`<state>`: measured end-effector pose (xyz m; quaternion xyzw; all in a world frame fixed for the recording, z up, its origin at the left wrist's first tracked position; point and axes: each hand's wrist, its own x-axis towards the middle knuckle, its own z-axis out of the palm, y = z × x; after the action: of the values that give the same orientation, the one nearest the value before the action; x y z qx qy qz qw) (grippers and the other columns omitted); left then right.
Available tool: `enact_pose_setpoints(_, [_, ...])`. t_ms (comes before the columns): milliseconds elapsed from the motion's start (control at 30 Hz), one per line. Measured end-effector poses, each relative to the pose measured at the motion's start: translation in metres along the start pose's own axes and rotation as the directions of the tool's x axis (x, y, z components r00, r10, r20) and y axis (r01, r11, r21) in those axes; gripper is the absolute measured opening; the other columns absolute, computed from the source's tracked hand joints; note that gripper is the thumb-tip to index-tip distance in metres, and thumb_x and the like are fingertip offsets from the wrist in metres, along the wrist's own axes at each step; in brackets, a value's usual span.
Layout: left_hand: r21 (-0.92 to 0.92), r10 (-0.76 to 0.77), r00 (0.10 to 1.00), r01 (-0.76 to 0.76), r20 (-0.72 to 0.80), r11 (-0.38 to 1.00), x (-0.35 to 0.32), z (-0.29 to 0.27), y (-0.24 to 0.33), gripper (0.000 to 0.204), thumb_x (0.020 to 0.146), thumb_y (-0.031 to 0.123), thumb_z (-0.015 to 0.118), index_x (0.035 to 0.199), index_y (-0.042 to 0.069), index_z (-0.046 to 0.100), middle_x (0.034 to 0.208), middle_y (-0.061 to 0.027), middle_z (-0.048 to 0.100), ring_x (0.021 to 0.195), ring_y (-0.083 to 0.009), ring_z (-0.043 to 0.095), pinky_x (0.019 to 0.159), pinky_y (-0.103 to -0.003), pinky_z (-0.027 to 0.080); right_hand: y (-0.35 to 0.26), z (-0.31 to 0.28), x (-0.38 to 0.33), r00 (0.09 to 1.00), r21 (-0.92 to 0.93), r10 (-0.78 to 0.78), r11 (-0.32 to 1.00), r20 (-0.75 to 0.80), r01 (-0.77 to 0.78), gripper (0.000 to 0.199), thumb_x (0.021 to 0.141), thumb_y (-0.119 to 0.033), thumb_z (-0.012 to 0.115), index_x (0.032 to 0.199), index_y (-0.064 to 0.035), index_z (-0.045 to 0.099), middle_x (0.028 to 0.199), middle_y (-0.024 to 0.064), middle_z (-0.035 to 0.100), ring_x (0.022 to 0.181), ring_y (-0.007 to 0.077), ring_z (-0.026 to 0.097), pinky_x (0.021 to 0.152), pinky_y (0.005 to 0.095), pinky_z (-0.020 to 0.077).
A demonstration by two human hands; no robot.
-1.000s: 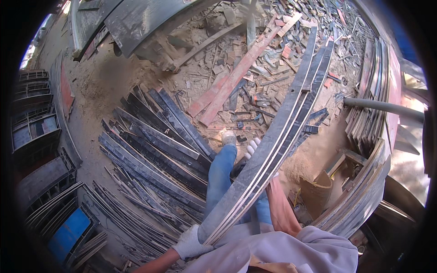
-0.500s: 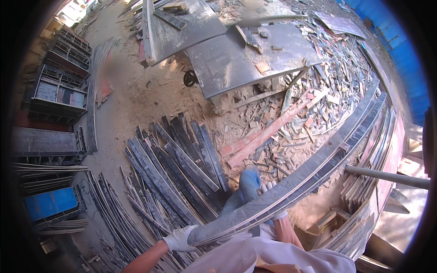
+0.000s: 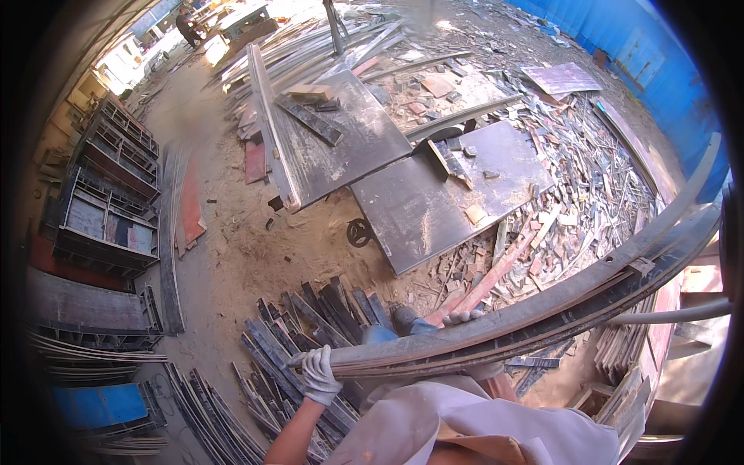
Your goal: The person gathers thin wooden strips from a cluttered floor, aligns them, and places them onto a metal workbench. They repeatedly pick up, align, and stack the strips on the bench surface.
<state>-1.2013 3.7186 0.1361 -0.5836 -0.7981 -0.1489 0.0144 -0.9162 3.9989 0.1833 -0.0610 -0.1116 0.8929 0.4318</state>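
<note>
Across my body lies a long stack of dark plywood strips, running from lower left to far right. My left hand, in a pale glove, is closed round the stack's left end. Under its middle passes my right arm; the gloved fingertips of my right hand curl over the far edge, and the palm is hidden beneath the strips. Beyond my left hand, a pile of dark strips rests on the ground. One of my shoes shows past the stack, next to that pile.
A metal-topped saw table stands ahead, with wood pieces on it and a handwheel below. Wood scraps cover the ground at right. Racks of panels line the left, and a grey pole juts in at right. A person is far off.
The strips' far end has swung up and outward, and the stack lies flatter across me. My left hand has moved up with its end. My view has tilted farther ahead.
</note>
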Motion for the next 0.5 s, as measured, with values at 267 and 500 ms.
enact_pose_setpoints(267, [0.020, 0.152, 0.979, -0.150, -0.137, 0.988, 0.131, -0.026, -0.165, 0.082, 0.068, 0.029, 0.077, 0.140, 0.000, 0.051, 0.124, -0.0187, 0.061, 0.113, -0.0386, 0.061, 0.101, -0.054, 0.046, 0.105, 0.001, 0.122, 0.997, -0.057, -0.073, 0.996, -0.007, 0.073, 0.047, 0.112, -0.043, 0.043, 0.143, -0.0127, 0.059, 0.145, 0.0114, 0.062, 0.145, 0.0275, 0.051, 0.127, 0.0496, 0.0347])
enact_pose_setpoints(500, [-0.024, 0.235, 0.964, -0.239, -0.122, 0.971, 0.235, -0.010, -0.374, 0.071, 0.071, 0.023, 0.072, 0.136, 0.003, 0.055, 0.125, -0.0166, 0.063, 0.116, -0.0366, 0.062, 0.107, -0.054, 0.046, 0.267, -0.026, 0.248, 0.973, -0.082, -0.227, 0.970, 0.024, 0.229, 0.042, 0.114, -0.035, 0.033, 0.136, -0.0078, 0.058, 0.138, 0.0111, 0.068, 0.141, 0.0295, 0.055, 0.124, 0.0505, 0.0386])
